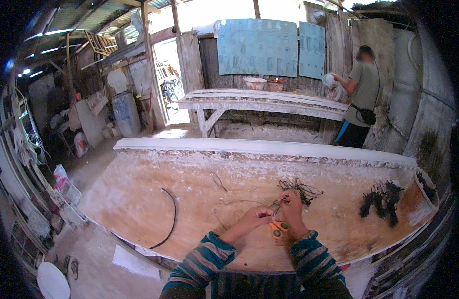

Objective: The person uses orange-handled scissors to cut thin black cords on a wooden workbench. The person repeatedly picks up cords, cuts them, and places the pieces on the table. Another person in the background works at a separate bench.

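Note:
Over the near middle of the wooden table (134, 199), my two hands work close together. My left hand (258, 218) is closed in a pinch; what lies between its fingertips is too small to make out. My right hand (292, 209) pinches a thin dark strand near its fingertips. A pair of scissors with orange handles (278, 228) sits between and under the hands, blades pointing away from me; I cannot tell whether a hand bears on it. Just beyond the right hand lies a loose bunch of thin dark strands (304, 191).
A black curved strip (175, 214) lies at left, and a thin loop of cord (219, 181) farther back. Black bundles (384, 202) rest by a tipped bucket (418, 202) at right. A white ledge (259, 147) edges the table's far side. Beyond a long bench (269, 107), a person (359, 94) holds clear plastic.

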Demonstrator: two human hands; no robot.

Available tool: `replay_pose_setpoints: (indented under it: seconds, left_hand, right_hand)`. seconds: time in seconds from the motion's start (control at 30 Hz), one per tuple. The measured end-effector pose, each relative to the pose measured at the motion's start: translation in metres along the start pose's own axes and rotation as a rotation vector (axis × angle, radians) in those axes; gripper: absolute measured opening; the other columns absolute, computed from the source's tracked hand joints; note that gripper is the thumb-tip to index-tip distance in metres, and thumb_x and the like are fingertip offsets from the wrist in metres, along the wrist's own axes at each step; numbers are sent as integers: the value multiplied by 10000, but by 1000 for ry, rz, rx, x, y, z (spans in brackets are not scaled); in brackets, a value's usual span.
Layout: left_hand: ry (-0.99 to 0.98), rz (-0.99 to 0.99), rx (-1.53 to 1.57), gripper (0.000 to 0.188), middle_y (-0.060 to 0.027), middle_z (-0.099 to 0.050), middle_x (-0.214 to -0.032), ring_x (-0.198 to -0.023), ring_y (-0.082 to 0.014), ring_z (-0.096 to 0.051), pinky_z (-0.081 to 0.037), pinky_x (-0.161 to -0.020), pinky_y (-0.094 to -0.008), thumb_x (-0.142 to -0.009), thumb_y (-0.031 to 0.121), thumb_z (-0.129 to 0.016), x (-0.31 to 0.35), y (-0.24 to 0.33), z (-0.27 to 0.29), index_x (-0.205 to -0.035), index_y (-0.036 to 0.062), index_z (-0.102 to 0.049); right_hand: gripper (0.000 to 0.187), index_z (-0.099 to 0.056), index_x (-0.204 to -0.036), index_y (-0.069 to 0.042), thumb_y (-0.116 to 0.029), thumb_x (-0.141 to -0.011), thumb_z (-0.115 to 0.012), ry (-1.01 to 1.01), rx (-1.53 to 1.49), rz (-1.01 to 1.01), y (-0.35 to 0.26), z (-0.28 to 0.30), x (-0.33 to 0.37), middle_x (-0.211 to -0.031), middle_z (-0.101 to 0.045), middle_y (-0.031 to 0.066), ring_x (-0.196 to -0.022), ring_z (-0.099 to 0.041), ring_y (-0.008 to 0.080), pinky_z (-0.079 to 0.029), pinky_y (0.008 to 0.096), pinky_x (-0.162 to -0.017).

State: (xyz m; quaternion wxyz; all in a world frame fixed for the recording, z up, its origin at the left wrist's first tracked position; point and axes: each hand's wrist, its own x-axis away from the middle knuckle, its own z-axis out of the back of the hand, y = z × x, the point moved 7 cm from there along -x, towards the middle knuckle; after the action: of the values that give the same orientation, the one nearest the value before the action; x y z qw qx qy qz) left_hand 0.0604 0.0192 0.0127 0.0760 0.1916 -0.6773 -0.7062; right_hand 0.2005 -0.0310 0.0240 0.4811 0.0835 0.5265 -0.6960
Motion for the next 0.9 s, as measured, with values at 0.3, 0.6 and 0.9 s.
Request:
replay_pose_setpoints:
  seconds: [0.3,0.6,0.9]
  left_hand:
    - [3,-60,-30,243,46,-551,-749,-692,-39,-471,-372,-605,-197,-854,257,-591,-7,-9,-4,-917,27,-640]
    - [3,-4,73,263,52,-505,-671,-613,-53,-428,-333,-550,-206,-847,306,-587,-8,-21,-7,-897,55,-648]
    - [4,-29,-5,224,52,-529,-705,-628,-48,-421,-326,-559,-207,-840,278,-597,-3,-7,-11,-873,63,-651]
  right_hand:
    - [205,-566,-902,-41,49,-718,-548,-36,-121,-40,9,-9,3,-829,-576,57,-668,-551,148,-437,259,-599]
    - [195,-556,-925,-24,65,-752,-539,-123,-240,-164,18,-20,1,-805,-605,40,-714,-553,93,-437,221,-620]
    - [203,-583,-914,-32,38,-725,-558,-4,-36,-72,5,-9,-1,-811,-626,95,-755,-615,187,-475,287,-672]
